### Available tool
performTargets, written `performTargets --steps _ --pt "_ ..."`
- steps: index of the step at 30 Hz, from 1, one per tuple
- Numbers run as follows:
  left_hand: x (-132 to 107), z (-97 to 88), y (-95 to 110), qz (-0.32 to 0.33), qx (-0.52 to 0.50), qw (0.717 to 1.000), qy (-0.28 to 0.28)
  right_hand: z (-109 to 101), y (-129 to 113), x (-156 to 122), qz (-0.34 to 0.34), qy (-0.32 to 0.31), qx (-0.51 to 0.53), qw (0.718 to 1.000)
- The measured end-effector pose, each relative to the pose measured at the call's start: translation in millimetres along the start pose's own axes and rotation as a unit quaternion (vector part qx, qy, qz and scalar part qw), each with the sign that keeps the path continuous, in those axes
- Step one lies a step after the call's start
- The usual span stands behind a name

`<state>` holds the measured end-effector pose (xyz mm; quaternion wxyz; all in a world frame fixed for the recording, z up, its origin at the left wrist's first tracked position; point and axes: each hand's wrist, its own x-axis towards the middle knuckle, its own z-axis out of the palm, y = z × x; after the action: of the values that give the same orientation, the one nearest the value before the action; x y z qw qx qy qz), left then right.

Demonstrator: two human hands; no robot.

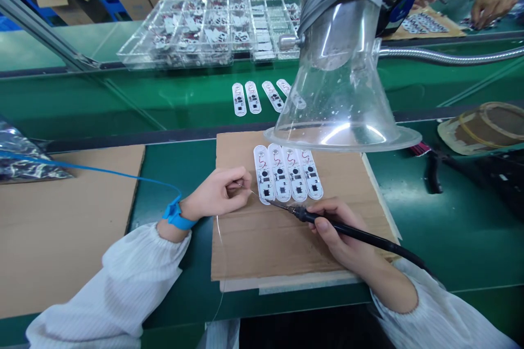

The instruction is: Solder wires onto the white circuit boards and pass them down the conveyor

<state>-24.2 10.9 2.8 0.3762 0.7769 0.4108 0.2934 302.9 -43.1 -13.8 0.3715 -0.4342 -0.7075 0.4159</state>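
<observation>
Right fingers [323,208] gripping soldering iron [352,230], left fingers [239,177] pinching solder wire [220,232], just beside white circuit boards [280,174]

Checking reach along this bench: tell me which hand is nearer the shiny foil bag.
Left. The left hand, pinching thin wire, sits to the right of the shiny foil bag; the right hand sits farther right, holding a soldering iron past the white circuit boards.

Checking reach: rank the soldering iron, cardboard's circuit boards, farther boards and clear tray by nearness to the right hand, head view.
Right hand:
1. Soldering iron, in it.
2. Circuit boards on the cardboard, ahead-left.
3. Farther boards on the green bench, ahead.
4. Clear compartment tray, farthest back.
</observation>
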Motion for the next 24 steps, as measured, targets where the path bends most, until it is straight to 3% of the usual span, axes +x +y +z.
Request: performTargets --steps 11,16,18,20,24 --pt "0.4 0.4 -2.5 0.01 0.003 1.0 0.004 0.2 -5.2 5.3 -0.004 -0.015 0.007 1.0" --pt "-0.3 -2.0 0.3 -0.038 -0.034 0.999 0.002 3.8 2.8 -2.0 0.013 0.001 0.052 0.999" --pt "1.3 -6.5 -1.5 -0.071 -0.057 0.995 0.04 1.6 4.7 -4.2 0.004 0.032 0.084 0.996" --pt "5.6 -14.6 -8.5 -0.114 -0.064 0.984 0.119 -8.4 3.5 -1.8 -0.007 0.063 0.094 0.994" --pt "24.6 -48.2 -35.7 -0.241 -0.03 0.924 0.297 -51.5 -1.0 15.3 -0.028 0.129 0.032 0.991"
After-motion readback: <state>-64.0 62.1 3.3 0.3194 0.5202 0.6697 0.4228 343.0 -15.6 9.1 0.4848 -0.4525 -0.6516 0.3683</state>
